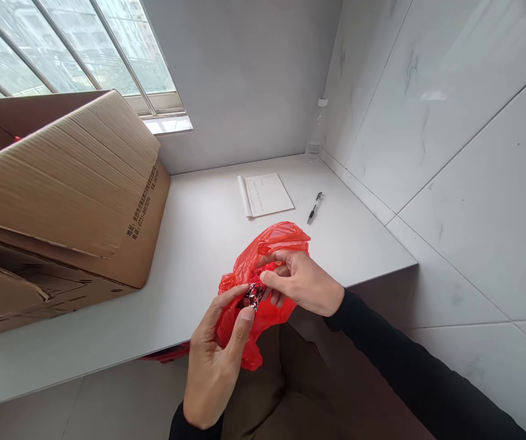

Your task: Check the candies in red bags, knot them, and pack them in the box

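A thin red plastic bag (285, 235) lies crumpled over the table's front edge, its lower part hanging toward my lap. Inside its mouth shows a small shiny wrapped item (254, 296), dark and red with silvery glints; its exact kind is unclear. My left hand (219, 351) grips this item between thumb and fingers, with red plastic around it. My right hand (297, 281) is closed, thumb against fingers, at the item's right side and over the bag. What its fingers pinch is partly hidden.
On the white table (199, 232) lie an open notepad (270, 194) and a black-and-clear pen (315, 208). A clear bottle (315, 134) stands in the back corner. At left, a large open cardboard box (125, 201) sits below a barred window. A tiled wall (455, 171) borders the right.
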{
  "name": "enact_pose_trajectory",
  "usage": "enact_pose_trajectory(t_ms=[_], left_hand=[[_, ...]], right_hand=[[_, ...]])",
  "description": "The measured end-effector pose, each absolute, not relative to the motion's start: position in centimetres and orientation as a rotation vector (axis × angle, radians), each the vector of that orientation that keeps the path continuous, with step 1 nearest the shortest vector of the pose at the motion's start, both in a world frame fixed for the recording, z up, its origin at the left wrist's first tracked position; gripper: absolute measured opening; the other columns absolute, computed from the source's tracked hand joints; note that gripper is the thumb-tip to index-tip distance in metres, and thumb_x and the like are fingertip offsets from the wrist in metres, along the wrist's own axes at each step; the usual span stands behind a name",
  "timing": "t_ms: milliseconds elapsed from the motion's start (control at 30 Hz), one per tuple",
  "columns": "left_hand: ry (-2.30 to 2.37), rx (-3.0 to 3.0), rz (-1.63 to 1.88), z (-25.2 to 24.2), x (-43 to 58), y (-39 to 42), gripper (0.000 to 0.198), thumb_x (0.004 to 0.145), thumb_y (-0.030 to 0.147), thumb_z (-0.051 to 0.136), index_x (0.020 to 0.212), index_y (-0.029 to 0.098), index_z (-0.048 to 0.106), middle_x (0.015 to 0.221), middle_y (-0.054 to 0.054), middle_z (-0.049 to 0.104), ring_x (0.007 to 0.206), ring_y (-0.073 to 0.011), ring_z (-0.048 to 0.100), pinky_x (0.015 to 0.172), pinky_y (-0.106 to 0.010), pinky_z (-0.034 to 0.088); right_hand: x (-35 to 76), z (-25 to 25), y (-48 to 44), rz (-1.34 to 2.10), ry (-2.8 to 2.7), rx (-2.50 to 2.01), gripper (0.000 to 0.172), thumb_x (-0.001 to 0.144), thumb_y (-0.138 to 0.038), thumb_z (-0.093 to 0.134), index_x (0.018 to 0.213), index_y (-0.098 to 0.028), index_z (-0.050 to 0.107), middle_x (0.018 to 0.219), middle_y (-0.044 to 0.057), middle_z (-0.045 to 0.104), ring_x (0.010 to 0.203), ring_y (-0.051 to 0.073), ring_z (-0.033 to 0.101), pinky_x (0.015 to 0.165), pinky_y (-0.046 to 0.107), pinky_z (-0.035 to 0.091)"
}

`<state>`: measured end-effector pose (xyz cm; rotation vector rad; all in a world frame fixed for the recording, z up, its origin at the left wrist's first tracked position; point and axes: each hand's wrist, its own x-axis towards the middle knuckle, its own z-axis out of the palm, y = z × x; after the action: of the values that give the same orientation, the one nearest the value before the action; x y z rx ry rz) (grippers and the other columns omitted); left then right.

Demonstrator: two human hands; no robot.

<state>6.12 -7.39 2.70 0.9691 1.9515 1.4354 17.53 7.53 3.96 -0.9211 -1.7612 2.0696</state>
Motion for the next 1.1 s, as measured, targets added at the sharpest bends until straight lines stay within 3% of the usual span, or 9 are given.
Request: enact_pose_trajectory(t_ms=[100, 267, 400, 567, 767, 933, 1100], left_hand=[[2.015, 0.957, 1.421, 3.4, 6.7, -7.3, 0.029, 0.086, 0.048, 0.069, 0.110, 0.033, 0.073, 0.110, -0.001, 0.071, 0.105, -0.0233, 0.063, 0.094, -0.034, 0.046], [2.051, 0.991, 1.378, 2.9, 6.1, -7.4, 0.039, 0.078, 0.054, 0.075, 0.109, 0.031, 0.073, 0.107, -0.002, 0.074, 0.102, -0.0247, 0.065, 0.088, -0.032, 0.049], [2.001, 0.936, 1.415, 1.7, 5.1, -7.3, 0.032, 0.089, 0.053, 0.064, 0.106, 0.028, 0.074, 0.099, -0.002, 0.073, 0.090, -0.0197, 0.064, 0.079, -0.026, 0.049], [1.862, 0.906, 1.454, 1.3, 5.3, -7.3, 0.032, 0.095, 0.049, 0.056, 0.101, 0.025, 0.075, 0.088, 0.000, 0.069, 0.078, -0.0163, 0.054, 0.071, -0.024, 0.045], [1.978, 0.827, 1.555, 2.0, 6.8, -7.1, 0.034, 0.093, 0.050, 0.058, 0.081, 0.021, 0.071, 0.064, 0.003, 0.050, 0.064, -0.0139, 0.042, 0.059, -0.024, 0.039], [1.988, 0.842, 1.610, 2.1, 7.4, -6.8, 0.032, 0.095, 0.049, 0.057, 0.089, 0.022, 0.073, 0.065, 0.002, 0.051, 0.067, -0.0149, 0.046, 0.063, -0.024, 0.041], [1.955, 0.849, 1.635, 1.7, 7.3, -7.0, 0.030, 0.094, 0.047, 0.059, 0.093, 0.022, 0.075, 0.065, 0.003, 0.050, 0.064, -0.0135, 0.041, 0.064, -0.024, 0.041]], right_hand=[[17.6, 4.1, 7.6, 2.021, -1.755, -0.858, 0.010, 0.095, -0.027, 0.061, 0.095, -0.018, 0.065, 0.065, -0.001, 0.069, 0.055, 0.010, 0.063, 0.057, 0.023, 0.056], [17.7, 3.8, 7.6, 2.000, -1.768, -0.762, 0.027, 0.093, -0.042, 0.064, 0.091, -0.016, 0.067, 0.075, 0.003, 0.071, 0.067, 0.013, 0.066, 0.066, 0.027, 0.057], [17.9, 3.7, 7.6, 2.028, -1.777, -0.687, 0.026, 0.089, -0.041, 0.070, 0.098, -0.017, 0.067, 0.081, 0.002, 0.071, 0.075, 0.015, 0.066, 0.070, 0.029, 0.056], [17.9, 4.0, 7.4, 1.849, -1.868, -0.577, 0.023, 0.089, -0.041, 0.069, 0.089, -0.018, 0.069, 0.090, 0.002, 0.069, 0.087, 0.016, 0.065, 0.087, 0.033, 0.054], [17.2, 3.7, 6.9, 2.049, -1.691, -0.632, 0.035, 0.086, -0.050, 0.069, 0.088, -0.016, 0.063, 0.086, 0.002, 0.063, 0.076, 0.015, 0.063, 0.055, 0.025, 0.057], [16.9, 3.4, 6.8, 2.101, -1.624, -0.615, 0.037, 0.084, -0.050, 0.071, 0.082, -0.015, 0.061, 0.081, 0.001, 0.060, 0.070, 0.012, 0.061, 0.054, 0.023, 0.056], [17.0, 3.6, 7.0, 2.111, -1.587, -0.601, 0.037, 0.081, -0.050, 0.075, 0.083, -0.014, 0.066, 0.080, 0.002, 0.064, 0.070, 0.012, 0.062, 0.053, 0.022, 0.056]])
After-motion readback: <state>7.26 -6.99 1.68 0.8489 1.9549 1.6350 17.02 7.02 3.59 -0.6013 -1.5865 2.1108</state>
